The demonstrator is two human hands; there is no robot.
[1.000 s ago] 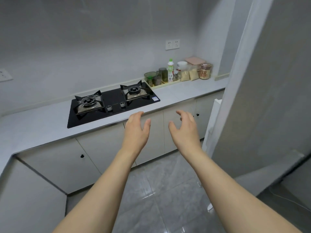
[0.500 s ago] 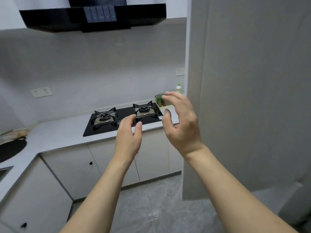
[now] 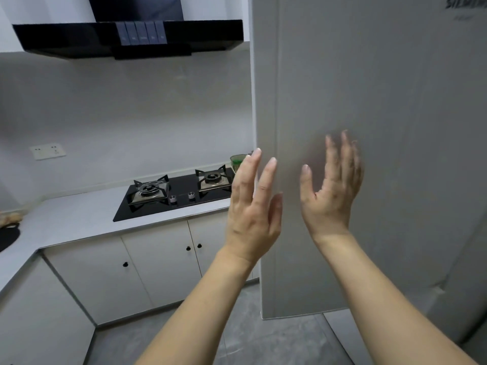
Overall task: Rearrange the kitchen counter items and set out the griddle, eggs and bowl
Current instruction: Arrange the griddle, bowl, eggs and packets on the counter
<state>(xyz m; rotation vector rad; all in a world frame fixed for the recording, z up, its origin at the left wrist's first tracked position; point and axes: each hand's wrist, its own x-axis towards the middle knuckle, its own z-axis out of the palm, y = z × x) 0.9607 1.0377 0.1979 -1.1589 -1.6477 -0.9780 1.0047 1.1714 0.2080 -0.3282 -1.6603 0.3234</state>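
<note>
Both forearms are bare to the frame's lower edge, with no sleeve showing. The left hand [image 3: 251,209] and right hand [image 3: 330,196] wear nothing. Fingernails are short and unpainted.

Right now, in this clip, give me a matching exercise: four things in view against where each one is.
Things:
1. hob
2. hood
3. fridge
4. socket

Places:
A. on the wall, left of the hob
B. set into the counter
C. right side, behind both hands
D. high on the wall, above the hob

Pairs: 1-B, 2-D, 3-C, 4-A
</note>
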